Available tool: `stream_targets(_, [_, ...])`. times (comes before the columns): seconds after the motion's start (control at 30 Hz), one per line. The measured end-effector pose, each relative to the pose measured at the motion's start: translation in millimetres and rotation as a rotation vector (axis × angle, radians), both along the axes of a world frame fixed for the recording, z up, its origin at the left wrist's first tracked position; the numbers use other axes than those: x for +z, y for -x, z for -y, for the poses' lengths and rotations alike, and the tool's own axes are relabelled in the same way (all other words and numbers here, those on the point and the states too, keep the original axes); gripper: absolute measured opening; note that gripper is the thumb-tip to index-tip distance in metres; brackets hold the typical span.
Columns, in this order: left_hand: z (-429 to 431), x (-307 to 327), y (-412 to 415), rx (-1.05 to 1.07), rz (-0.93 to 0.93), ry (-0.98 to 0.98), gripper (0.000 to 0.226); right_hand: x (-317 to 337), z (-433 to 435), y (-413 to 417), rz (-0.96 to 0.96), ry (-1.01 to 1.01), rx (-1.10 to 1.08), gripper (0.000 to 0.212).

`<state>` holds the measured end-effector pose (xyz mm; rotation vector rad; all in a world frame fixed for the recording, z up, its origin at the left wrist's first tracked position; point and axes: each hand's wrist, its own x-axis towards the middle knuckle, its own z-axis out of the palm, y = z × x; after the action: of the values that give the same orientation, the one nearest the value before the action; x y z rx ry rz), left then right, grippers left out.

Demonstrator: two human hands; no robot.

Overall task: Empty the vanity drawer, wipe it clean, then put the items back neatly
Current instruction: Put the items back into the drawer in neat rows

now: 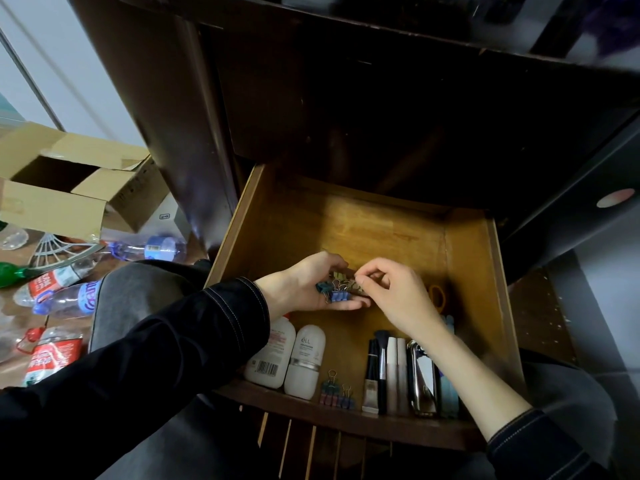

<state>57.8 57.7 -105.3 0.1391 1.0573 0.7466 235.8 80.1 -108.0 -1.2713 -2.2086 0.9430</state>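
Left hand [313, 289]: palm up over the open drawer [481, 258], fingers loosely curled into a cup, cradling a cluster of binder clips [337, 291].
Right hand [391, 292]: thumb and forefinger pinched together on one clip at the edge of that cluster, other fingers curled in; touching the left fingertips.
Held clips: blue and teal ones plain, a yellowish few half hidden between the hands; count unclear.
Drawer front, left: two white bottles [287, 358] lying side by side, upper ends covered by the left wrist.
Drawer front, middle: two more small binder clips [336, 393] against the front wall.
Drawer front, right: row of cosmetic tubes and a brush [382, 372], then a shiny metal item [422, 375], partly under the right forearm.
Orange handle [437, 296]: beside the right hand, mostly hidden; hard to identify.
Drawer back: bare wood, far corners lost in shadow.
Floor at left: cardboard box [69, 181] and plastic bottles [69, 292].
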Motion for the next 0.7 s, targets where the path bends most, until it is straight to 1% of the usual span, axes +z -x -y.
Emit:
stream_targets(0.1, [-1,-2,3,0.025,-0.003,-0.002,0.026,1,-5,-3,-0.029,-0.019,-0.096,0.005])
stream_targets(0.17, [-2,-5,5,0.074,-0.015,0.000,0.030,1,-9,-8,-0.033,0.016,-0.141,0.004])
stream_targets(0.23, [-3,-7,5,0.125,-0.042,-0.010,0.028,1,-12,-11,0.017,0.078,-0.122,0.008])
stream_targets(0.37, [-4,-8,6,0.180,-0.088,-0.023,0.027,-1,-6,-8,0.192,0.216,0.114,0.011])
stream_targets(0.53, [-3,-6,5,0.153,-0.088,-0.043,0.030,-5,4,-5,0.346,0.384,0.412,0.008])
stream_targets(0.7, [-3,-5,5,0.116,-0.062,-0.045,0.034,-6,9,-6,0.434,0.479,0.591,0.007])
